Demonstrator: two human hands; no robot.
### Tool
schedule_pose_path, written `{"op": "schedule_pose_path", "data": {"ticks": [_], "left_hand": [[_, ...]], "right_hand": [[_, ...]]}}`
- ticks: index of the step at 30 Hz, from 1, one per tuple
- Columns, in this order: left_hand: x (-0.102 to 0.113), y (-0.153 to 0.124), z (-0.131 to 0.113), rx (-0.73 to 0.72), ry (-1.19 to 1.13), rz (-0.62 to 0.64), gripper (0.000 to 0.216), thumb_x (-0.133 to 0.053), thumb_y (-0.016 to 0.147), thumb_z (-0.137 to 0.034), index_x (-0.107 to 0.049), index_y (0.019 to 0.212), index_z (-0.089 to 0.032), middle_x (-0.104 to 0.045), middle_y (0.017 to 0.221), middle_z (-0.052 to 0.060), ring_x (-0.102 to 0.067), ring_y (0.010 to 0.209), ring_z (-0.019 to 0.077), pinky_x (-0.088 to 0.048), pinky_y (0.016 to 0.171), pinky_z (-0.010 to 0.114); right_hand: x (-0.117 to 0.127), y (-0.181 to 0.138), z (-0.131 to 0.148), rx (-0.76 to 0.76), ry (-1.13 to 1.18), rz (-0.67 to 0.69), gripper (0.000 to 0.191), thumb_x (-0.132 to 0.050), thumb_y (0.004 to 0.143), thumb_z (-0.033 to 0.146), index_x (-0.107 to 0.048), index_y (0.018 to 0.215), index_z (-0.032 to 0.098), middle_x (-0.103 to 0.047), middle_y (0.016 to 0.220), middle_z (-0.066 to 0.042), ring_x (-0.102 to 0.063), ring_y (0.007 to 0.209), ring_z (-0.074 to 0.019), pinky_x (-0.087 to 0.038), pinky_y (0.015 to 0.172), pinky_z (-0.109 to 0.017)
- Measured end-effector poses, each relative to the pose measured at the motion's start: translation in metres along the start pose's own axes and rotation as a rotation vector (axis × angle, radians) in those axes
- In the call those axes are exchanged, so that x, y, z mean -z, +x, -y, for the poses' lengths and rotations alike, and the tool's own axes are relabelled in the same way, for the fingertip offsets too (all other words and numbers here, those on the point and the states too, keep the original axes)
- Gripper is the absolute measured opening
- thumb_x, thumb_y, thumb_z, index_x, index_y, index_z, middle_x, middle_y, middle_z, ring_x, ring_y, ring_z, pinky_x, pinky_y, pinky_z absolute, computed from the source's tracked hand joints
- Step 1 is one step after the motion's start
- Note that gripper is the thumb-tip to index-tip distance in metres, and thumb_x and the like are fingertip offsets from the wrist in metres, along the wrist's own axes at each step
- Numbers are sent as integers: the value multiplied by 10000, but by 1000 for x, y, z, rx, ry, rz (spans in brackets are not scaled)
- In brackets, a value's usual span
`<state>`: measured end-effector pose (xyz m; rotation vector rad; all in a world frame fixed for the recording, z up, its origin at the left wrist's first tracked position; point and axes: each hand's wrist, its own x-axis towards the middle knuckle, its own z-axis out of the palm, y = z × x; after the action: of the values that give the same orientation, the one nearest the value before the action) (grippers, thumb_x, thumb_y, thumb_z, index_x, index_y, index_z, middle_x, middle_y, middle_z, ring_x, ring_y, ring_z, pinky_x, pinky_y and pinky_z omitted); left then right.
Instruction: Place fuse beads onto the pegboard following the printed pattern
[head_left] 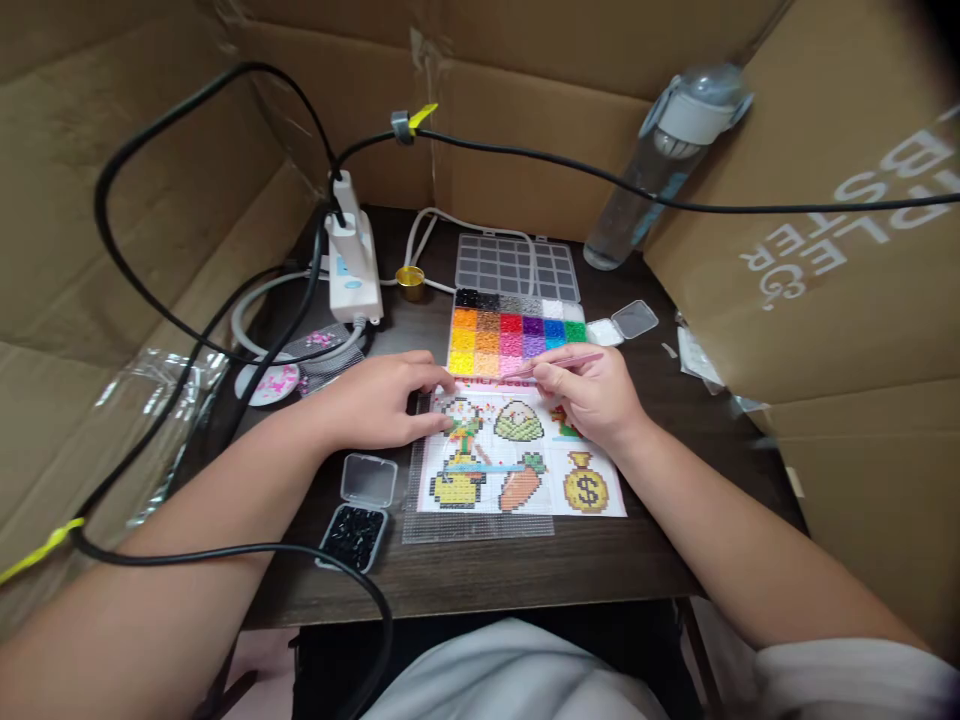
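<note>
My right hand is closed on pink tweezers, whose tips point left at the front edge of a bead box with rows of coloured fuse beads. Under the tweezers lies a pattern sheet printed with pixel pictures, among them a carrot and a money bag. A clear pegboard covers its left part, and some beads appear to sit on it at upper left. Resting at the pegboard's left edge is my left hand, thumb and forefinger spread apart.
Nearby stand a small open box of black beads, a white dish of pink beads and a small box of white beads. A power strip, looping black cable and water bottle are inside cardboard walls.
</note>
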<state>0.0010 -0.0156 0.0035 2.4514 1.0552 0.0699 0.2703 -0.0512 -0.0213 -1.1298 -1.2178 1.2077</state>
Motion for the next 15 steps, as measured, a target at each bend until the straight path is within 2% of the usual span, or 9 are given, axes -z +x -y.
{"op": "schedule_pose_path", "data": {"ticks": [4,7,15], "left_hand": [[-1,-1,-1,-22,-2,-7,423,-634,875,-486,-729,1198,-229,-683,1075,75,-670,970,253,-487,858,371],[-1,-2,-2,-29,-12,-22,404,-646,870,-466,-730,1186,-230,-684,1080,76,-668,979,255,-487,855,370],[-1,-2,-3,-33,-20,-29,405,-640,870,-479,-733,1169,-222,-685,1048,75,-666,952,251,-493,847,366]], "right_hand": [[-21,-9,4,29,-141,110,33,-840,706,240,-826,725,216,-797,729,-49,-706,625,-161,-577,587,-292],[-30,-12,3,34,-156,188,23,-827,724,240,-833,746,235,-818,795,-56,-757,748,-197,-616,697,-331],[-33,-13,-2,-17,-158,274,39,-821,758,258,-840,781,233,-812,801,-56,-733,725,-187,-590,650,-317]]}}
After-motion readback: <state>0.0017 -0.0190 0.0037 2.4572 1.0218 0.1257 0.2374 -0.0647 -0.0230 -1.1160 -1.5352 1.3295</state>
